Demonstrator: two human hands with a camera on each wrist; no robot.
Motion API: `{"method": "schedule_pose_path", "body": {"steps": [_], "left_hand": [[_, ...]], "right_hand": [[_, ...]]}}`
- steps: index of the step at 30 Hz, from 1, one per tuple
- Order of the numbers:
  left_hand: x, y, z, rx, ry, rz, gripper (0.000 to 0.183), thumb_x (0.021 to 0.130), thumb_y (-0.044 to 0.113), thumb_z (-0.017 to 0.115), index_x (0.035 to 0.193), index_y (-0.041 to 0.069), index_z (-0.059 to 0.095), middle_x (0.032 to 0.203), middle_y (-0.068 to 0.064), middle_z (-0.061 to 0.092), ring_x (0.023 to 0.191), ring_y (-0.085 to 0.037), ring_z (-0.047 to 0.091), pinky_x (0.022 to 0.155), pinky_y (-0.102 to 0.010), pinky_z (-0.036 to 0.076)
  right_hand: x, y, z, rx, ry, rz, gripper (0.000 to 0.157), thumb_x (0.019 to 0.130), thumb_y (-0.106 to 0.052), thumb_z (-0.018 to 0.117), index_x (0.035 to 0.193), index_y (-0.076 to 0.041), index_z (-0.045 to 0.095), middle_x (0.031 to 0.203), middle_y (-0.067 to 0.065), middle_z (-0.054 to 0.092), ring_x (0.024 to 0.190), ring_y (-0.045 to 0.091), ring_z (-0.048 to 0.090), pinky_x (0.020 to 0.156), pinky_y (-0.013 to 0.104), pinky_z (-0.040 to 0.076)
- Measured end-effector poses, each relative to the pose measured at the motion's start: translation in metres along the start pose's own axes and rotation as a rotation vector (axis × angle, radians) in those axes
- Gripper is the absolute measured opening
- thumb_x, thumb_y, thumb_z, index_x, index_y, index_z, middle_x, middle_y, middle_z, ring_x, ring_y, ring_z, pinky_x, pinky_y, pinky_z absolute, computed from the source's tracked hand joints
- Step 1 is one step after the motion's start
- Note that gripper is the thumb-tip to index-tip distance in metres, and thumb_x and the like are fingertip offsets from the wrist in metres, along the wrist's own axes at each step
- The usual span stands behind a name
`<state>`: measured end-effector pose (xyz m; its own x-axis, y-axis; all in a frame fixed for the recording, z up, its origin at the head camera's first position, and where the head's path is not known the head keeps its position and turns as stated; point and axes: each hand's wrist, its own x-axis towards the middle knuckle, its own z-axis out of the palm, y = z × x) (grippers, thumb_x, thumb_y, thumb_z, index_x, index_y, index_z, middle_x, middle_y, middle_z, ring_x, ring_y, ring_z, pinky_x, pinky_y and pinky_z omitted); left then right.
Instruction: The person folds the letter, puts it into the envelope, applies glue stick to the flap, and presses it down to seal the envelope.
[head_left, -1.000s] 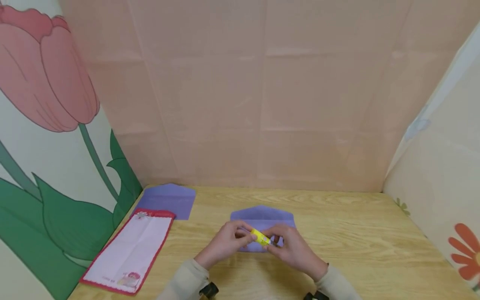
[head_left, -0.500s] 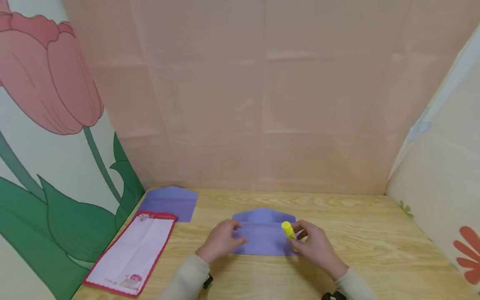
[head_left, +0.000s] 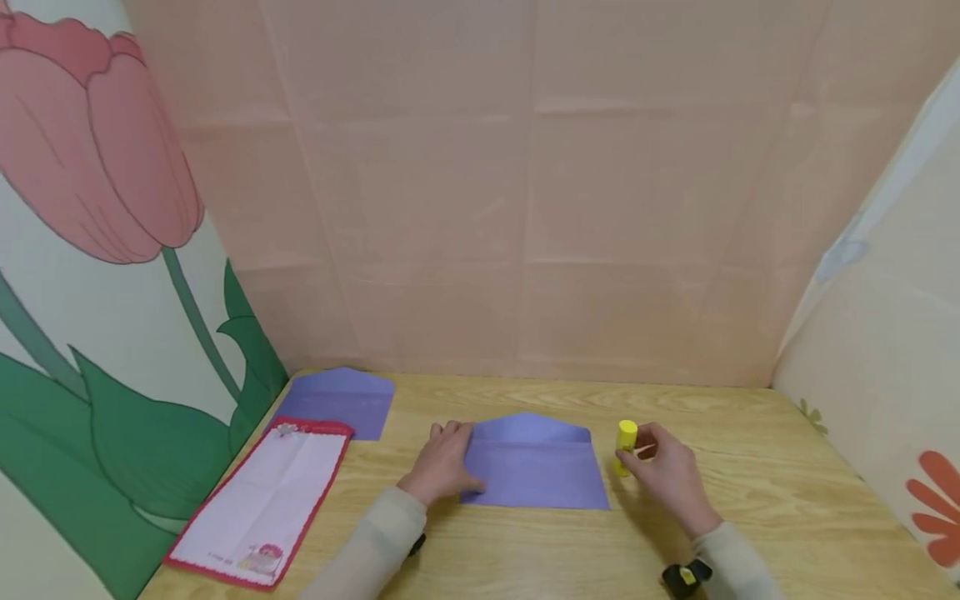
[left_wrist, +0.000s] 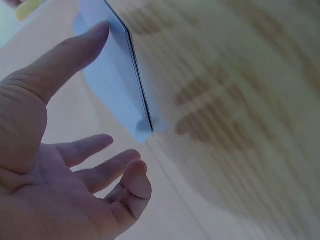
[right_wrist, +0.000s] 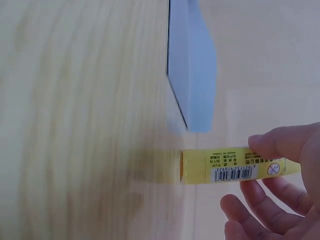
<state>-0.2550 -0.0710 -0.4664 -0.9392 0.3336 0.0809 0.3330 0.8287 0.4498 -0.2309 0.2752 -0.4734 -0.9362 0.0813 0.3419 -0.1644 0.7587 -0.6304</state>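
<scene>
A purple envelope lies on the table with its pointed flap unfolded toward the back. My left hand is at its left edge, fingers spread and thumb over the near left corner. In the left wrist view the thumb overlaps the envelope, while the other fingers bend loosely around nothing. Just right of the envelope, my right hand pinches a yellow glue stick between thumb and fingers. The stick is upright with its base close to the tabletop, and a barcode shows on its side.
Another purple envelope with its flap unfolded lies at the back left. A white packet with a red border partly overlaps it. A pinkish sheet rises behind the wooden table, and a flower-painted wall stands at the left.
Both hands were together on the glue stick, then parted. My right hand has carried it right, past the envelope, and turned it upright; my left hand has moved to the envelope's left edge.
</scene>
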Motion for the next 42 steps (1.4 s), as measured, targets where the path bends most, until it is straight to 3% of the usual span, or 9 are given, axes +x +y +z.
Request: {"method": "schedule_pose_path", "body": {"steps": [10,15,17,22,27,32,39,42], "left_hand": [[0.007,-0.008,0.0,-0.032,-0.049,0.02,0.109,0.062,0.031,0.097,0.15,0.002,0.04,0.146,-0.014,0.051,0.114,-0.027,0.044,0.101,-0.043,0.044],[0.007,-0.009,-0.003,-0.074,-0.063,0.005,0.108,0.062,0.03,0.097,0.151,0.005,0.04,0.145,-0.014,0.051,0.118,-0.03,0.044,0.103,-0.046,0.043],[0.007,-0.009,-0.003,-0.078,-0.061,0.005,0.108,0.062,0.029,0.097,0.151,0.005,0.04,0.145,-0.014,0.051,0.119,-0.031,0.044,0.104,-0.046,0.043],[0.006,-0.009,-0.001,-0.068,-0.054,0.004,0.108,0.062,0.03,0.097,0.151,0.006,0.04,0.143,-0.013,0.052,0.12,-0.03,0.045,0.104,-0.046,0.044],[0.004,-0.006,0.001,-0.03,-0.046,0.005,0.108,0.063,0.03,0.096,0.152,0.006,0.039,0.141,-0.012,0.053,0.118,-0.028,0.045,0.103,-0.044,0.045],[0.002,-0.002,0.001,0.043,-0.033,0.024,0.097,0.066,0.031,0.094,0.146,0.006,0.047,0.134,-0.011,0.056,0.112,-0.027,0.047,0.099,-0.043,0.047],[-0.002,0.004,0.001,0.108,-0.051,0.0,0.076,0.071,0.033,0.091,0.135,0.009,0.059,0.126,-0.007,0.06,0.109,-0.026,0.048,0.093,-0.044,0.048],[-0.005,0.005,0.001,0.134,-0.067,-0.002,0.068,0.074,0.035,0.089,0.132,0.009,0.062,0.125,-0.006,0.06,0.11,-0.026,0.049,0.093,-0.044,0.048]], "right_hand": [[0.004,0.011,-0.008,-0.025,0.008,0.055,0.036,0.088,-0.019,0.077,0.111,0.003,0.06,0.103,0.021,0.069,0.088,0.034,0.067,0.067,0.033,0.051],[0.004,0.007,-0.015,-0.115,-0.099,0.119,0.048,0.09,-0.03,0.073,0.118,0.005,0.055,0.096,0.019,0.069,0.076,0.026,0.066,0.057,0.033,0.048],[0.003,0.004,-0.018,-0.179,-0.162,0.166,0.049,0.089,-0.036,0.072,0.114,0.003,0.056,0.086,0.014,0.068,0.069,0.022,0.062,0.052,0.033,0.044],[-0.005,-0.004,-0.02,-0.245,-0.313,0.219,0.033,0.087,-0.037,0.071,0.079,-0.007,0.061,0.066,0.002,0.058,0.059,0.017,0.051,0.05,0.031,0.037],[-0.012,-0.016,-0.005,-0.152,-0.389,0.128,0.025,0.085,-0.026,0.075,0.071,-0.011,0.061,0.064,0.0,0.055,0.056,0.014,0.05,0.051,0.028,0.04],[-0.012,-0.03,0.009,-0.112,-0.357,-0.014,0.017,0.081,-0.015,0.078,0.089,-0.008,0.065,0.071,0.001,0.059,0.06,0.015,0.053,0.052,0.029,0.044],[-0.011,-0.042,0.023,-0.248,-0.215,-0.236,0.058,0.077,-0.016,0.082,0.13,-0.004,0.06,0.11,0.018,0.057,0.074,0.019,0.058,0.058,0.033,0.05],[-0.012,-0.045,0.027,-0.26,-0.21,-0.267,0.061,0.079,-0.017,0.082,0.135,-0.006,0.059,0.118,0.021,0.053,0.072,0.017,0.058,0.055,0.031,0.049]]}}
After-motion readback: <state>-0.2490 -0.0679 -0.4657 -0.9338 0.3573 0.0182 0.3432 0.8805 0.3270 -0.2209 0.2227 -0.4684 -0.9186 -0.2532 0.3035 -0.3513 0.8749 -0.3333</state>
